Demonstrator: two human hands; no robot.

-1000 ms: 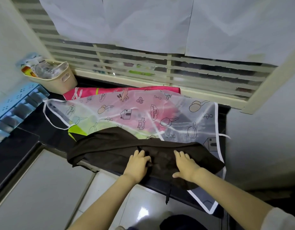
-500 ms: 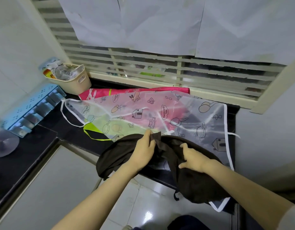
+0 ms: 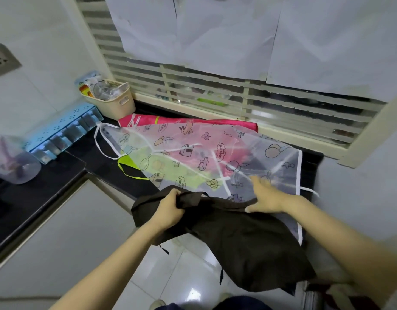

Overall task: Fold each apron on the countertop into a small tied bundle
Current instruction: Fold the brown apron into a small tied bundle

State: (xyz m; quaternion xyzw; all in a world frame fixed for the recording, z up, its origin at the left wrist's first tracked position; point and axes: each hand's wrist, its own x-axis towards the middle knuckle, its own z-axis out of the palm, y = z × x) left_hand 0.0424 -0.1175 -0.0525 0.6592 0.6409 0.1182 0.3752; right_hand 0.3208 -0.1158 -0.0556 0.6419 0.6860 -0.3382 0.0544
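Fingertips of the left hand (image 3: pixel 168 211) are buried in a fold of the brown apron (image 3: pixel 249 242). The right hand (image 3: pixel 265 195) is smeared by motion, fingers spread. Along the worktop's back edge, the pink apron (image 3: pixel 193 120) lies mostly under the translucent printed apron (image 3: pixel 215 153). At the worktop's left end, a blurred clear jar (image 3: pixel 16 162) is cut off by the picture's edge. What the basket (image 3: pixel 117 106) holds is too small to tell.

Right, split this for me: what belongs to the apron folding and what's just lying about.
Job: brown apron, gripped by left hand, right hand at its edge; translucent printed apron; pink apron; lime-green apron underneath.
Lying about: beige basket; blue rack; clear plastic container; wall socket.
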